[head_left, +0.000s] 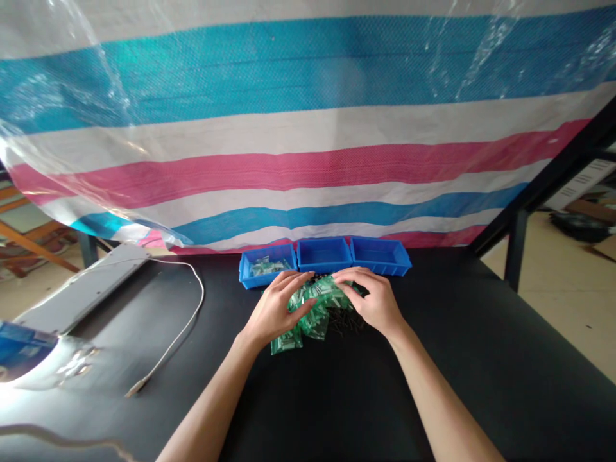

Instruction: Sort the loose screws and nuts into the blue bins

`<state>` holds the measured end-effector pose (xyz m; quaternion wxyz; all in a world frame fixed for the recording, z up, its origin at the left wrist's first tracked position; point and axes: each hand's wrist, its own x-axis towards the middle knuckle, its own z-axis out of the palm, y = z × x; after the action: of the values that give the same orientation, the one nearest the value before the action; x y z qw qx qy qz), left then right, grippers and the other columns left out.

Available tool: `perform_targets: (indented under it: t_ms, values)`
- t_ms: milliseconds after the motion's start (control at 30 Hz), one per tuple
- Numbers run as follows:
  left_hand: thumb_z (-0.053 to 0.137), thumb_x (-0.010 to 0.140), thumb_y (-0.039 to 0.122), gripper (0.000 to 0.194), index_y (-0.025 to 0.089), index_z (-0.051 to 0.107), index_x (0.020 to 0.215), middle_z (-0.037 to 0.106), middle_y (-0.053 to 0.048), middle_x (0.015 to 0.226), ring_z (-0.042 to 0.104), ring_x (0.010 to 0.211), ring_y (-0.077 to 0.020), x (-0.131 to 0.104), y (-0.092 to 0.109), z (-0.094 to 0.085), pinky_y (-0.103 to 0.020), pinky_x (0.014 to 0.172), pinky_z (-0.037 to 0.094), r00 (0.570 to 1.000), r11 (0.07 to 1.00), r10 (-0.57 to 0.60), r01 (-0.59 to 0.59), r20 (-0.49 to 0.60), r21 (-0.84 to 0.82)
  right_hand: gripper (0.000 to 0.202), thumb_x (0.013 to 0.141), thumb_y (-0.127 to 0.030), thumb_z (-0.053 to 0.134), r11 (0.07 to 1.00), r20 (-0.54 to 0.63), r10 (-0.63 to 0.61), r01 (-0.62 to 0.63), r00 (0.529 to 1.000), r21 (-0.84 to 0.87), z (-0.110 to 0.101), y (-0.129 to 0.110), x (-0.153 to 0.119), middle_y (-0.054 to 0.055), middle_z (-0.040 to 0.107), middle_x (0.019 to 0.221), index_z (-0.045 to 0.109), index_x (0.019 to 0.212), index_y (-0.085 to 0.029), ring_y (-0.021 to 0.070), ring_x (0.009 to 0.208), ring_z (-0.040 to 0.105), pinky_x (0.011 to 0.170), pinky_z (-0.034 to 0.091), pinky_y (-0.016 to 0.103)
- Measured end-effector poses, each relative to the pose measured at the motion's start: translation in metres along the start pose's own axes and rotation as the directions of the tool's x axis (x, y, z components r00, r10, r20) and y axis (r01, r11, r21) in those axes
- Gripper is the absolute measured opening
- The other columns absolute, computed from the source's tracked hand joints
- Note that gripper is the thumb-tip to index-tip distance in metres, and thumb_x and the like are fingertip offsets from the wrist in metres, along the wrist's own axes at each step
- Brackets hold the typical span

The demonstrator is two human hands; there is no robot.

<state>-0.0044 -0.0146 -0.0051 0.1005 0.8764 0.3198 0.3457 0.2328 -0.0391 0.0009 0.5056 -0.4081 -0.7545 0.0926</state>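
Small green plastic packets (pixel 315 317) lie heaped on the black table, with pale pieces showing through them. My left hand (pixel 274 311) rests at the left side of this heap, thumb and fingers apart around the nearest packets. On the other side, my right hand (pixel 378 301) has its fingertips and bent thumb closed on a packet at the top of the heap. Dark screws or similar thin black pieces (pixel 344 321) lie under and beside the packets, partly hidden by them and by my right hand.
Behind the heap stand three blue bins: the left bin (pixel 244 273) holds clear packets, beside the middle bin (pixel 325 256) and right bin (pixel 380 256). A white cable (pixel 190 321), a grey panel (pixel 103 282) and a blue roll-like object (pixel 24 350) lie left. A striped sheet (pixel 308 128) hangs behind.
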Motion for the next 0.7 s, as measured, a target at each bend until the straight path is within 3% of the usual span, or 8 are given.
perform_targets:
  t_ms: [100, 233, 467, 700]
  values:
    - [0.063, 0.096, 0.033, 0.037, 0.021, 0.061, 0.131, 0.072, -0.011, 0.117, 0.066, 0.11, -0.0246, -0.001, 0.001, 0.005, -0.04, 0.094, 0.058, 0.998, 0.997, -0.018, 0.013, -0.065, -0.077, 0.01, 0.092, -0.018, 0.065, 0.998, 0.026, 0.048, -0.049, 0.999, 0.045, 0.005, -0.008, -0.001, 0.004, 0.079, 0.093, 0.073, 0.094, -0.025, 0.0229, 0.086, 0.075, 0.084, 0.059, 0.036]
    - [0.061, 0.097, 0.028, 0.015, 0.02, 0.073, 0.102, 0.076, -0.008, 0.096, 0.07, 0.092, -0.021, -0.001, 0.002, 0.005, -0.035, 0.083, 0.059, 0.993, 0.983, -0.025, 0.004, -0.117, -0.183, 0.006, 0.091, -0.021, 0.068, 0.99, 0.068, 0.074, -0.081, 0.995, 0.116, 0.013, -0.013, -0.004, 0.004, 0.079, 0.09, 0.073, 0.09, -0.023, 0.0222, 0.082, 0.075, 0.08, 0.059, 0.033]
    - [0.071, 0.088, 0.03, 0.014, 0.019, 0.075, 0.095, 0.078, -0.005, 0.087, 0.072, 0.078, -0.0191, 0.001, 0.004, -0.004, -0.03, 0.073, 0.058, 0.982, 0.93, -0.19, 0.175, -0.014, -0.324, 0.007, 0.086, -0.028, 0.073, 0.924, 0.064, 0.262, -0.27, 0.963, 0.27, 0.021, -0.016, -0.006, 0.003, 0.077, 0.083, 0.072, 0.085, -0.022, 0.021, 0.076, 0.074, 0.073, 0.06, 0.03]
    - [0.082, 0.077, 0.039, 0.03, 0.015, 0.074, 0.092, 0.077, -0.006, 0.077, 0.074, 0.07, -0.02, 0.004, 0.004, -0.002, -0.03, 0.067, 0.06, 0.922, 0.691, -0.386, 0.291, 0.002, -0.662, 0.035, 0.075, -0.039, 0.084, 0.728, 0.212, 0.412, -0.461, 0.886, 0.508, 0.027, -0.016, -0.005, 0.006, 0.079, 0.093, 0.073, 0.102, -0.02, 0.023, 0.084, 0.076, 0.077, 0.063, 0.034]
